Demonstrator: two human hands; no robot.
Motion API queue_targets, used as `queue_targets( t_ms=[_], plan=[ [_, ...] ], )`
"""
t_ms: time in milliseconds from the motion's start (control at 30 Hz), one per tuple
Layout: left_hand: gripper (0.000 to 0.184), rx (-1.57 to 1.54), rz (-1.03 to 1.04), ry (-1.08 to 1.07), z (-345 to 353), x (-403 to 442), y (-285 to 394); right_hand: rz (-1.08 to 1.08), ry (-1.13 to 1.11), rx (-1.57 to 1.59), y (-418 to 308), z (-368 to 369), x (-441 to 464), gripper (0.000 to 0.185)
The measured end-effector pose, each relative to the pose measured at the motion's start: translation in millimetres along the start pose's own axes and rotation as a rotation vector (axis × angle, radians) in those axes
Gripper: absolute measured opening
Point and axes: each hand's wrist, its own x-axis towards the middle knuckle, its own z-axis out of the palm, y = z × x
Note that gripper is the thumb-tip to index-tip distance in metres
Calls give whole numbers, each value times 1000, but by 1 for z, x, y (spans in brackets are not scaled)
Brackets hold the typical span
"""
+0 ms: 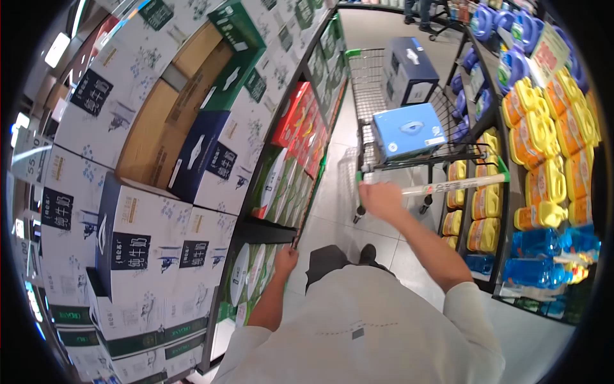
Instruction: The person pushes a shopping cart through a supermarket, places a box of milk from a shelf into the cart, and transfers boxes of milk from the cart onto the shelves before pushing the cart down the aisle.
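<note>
My right hand (384,200) is closed around the left end of the shopping cart's handle (457,185). In the cart (368,77) sit a light blue carton (409,131) with a carry handle on top and, farther forward, a dark blue and white carton (411,70). My left hand (286,258) hangs low beside the shelf edge on the left, its fingers curled. Whether it touches the shelf or holds anything small is hidden. Nearest to it are green and white cartons (251,272) on the lower shelf.
Stacked white and navy milk cartons (131,253) fill the left display, with red boxes (300,121) on a shelf beside it. Yellow-capped orange jugs (534,137), blue bottles (537,249) and purple bottles (511,67) line the right. A person's legs (419,13) show at the far end.
</note>
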Motion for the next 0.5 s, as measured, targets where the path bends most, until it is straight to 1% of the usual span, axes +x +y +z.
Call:
queue_targets(
  t_ms=[33,67,133,167,233,267,333,367,400,433,467,500],
  plan=[
    [30,61,-73,-59,17,-18,-28,-20,31,-18,6,0,8,50],
    [30,56,-104,-52,24,-30,-46,-41,65,-36,14,1,17,52],
    [30,103,-229,-413,30,-47,-66,-14,140,-68,33,17,37,55],
    [30,84,-256,-412,31,-48,-70,-41,122,-73,41,21,45,55],
    [32,-77,-437,-509,27,-34,-74,14,135,-111,48,10,54,56],
    [33,-88,-436,-475,28,-20,-74,6,127,-117,51,7,58,56],
    [33,-157,-423,-398,30,18,-76,57,94,-54,58,-1,66,55],
    [33,-227,-433,-351,33,40,-73,56,89,-73,64,-5,71,55],
    [31,-165,-310,-312,45,66,-84,81,48,-18,69,-8,76,53],
    [30,-207,-296,-259,46,84,-74,114,7,42,71,-9,79,52],
    [29,-247,-278,-205,42,107,-60,124,2,33,69,-12,87,52],
    [29,-248,-271,-227,38,127,-52,139,26,122,68,-16,92,49]
  ],
)
